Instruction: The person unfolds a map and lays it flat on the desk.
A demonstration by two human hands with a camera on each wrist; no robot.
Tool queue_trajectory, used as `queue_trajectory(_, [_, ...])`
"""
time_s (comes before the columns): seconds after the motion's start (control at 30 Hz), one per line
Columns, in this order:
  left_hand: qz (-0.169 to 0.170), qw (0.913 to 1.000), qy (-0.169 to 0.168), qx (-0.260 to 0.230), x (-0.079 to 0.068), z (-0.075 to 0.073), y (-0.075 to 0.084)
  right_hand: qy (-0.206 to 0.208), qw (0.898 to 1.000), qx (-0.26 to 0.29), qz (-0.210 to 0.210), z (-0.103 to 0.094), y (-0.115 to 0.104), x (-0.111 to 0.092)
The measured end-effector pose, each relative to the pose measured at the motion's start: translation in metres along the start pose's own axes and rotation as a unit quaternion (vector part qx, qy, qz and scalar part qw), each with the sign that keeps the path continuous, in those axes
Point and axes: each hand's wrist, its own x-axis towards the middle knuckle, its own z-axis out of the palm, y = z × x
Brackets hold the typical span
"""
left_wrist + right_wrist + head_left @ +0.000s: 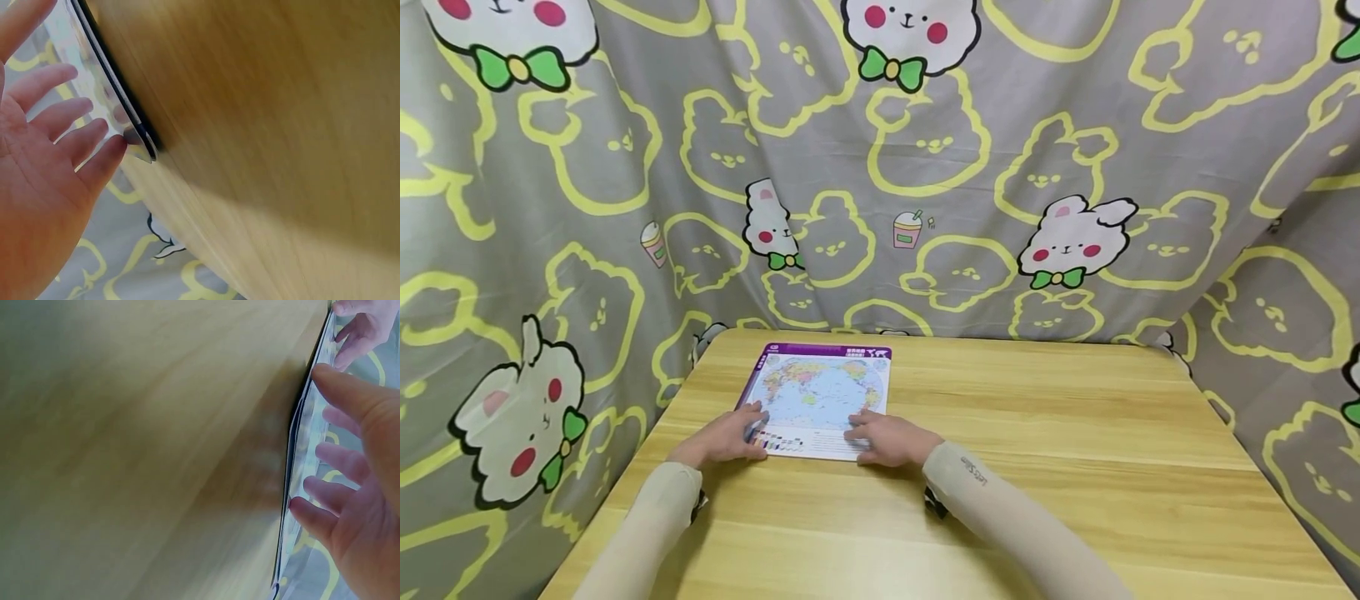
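A flat world map board (820, 392) with a purple border along its top and left lies on the wooden table, left of the middle. My left hand (728, 437) rests at its lower left edge, fingers spread over the border. At the lower right edge, my right hand (891, 439) touches the board with its fingers extended. In the left wrist view, the little finger of the left hand (56, 156) is near a corner of the board (119, 90). The right wrist view shows thin dark layers along the board's edge (292, 440), beside the right hand (356, 481).
The light wooden table (1037, 417) stretches to the right and in front of the board. Behind and at both sides hangs a grey curtain (925, 275) with yellow outlines and white rabbit faces, close to the table's edges.
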Motion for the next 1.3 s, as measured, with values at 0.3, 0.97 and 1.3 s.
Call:
queue_trajectory(0.3, [0.002,0.9998,-0.016,0.011,0.002,0.002,-0.001,-0.023,1.0,-0.019,0.006,0.003,-0.001,0.003])
queue_trajectory(0.97, [0.028,0.9987,-0.027,0.034,0.006,0.009,0.019,-0.029,1.0,0.001,0.005,0.001,0.009,-0.02])
queue_trajectory(1.3, [0.042,0.9968,-0.031,0.061,0.01,0.011,0.032,-0.028,1.0,-0.005,0.002,-0.002,0.014,-0.034])
